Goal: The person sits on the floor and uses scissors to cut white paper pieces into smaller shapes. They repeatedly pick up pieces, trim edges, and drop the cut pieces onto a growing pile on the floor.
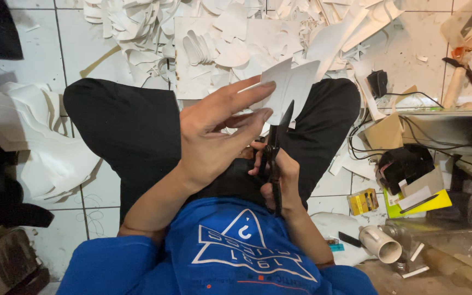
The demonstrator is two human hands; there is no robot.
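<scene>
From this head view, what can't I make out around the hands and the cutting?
- Lower edge of the white sheet: hidden behind the left hand.
- Scissors handles: covered by the right hand, so the grip is unclear.
- Cut line: too small to trace.
- Paper scraps: cut off by the top edge.

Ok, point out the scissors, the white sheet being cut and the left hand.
scissors (pixel 273 148): head view, on the black pivot.
white sheet (pixel 293 82): head view, on its middle.
left hand (pixel 214 134): head view, on its back.
</scene>
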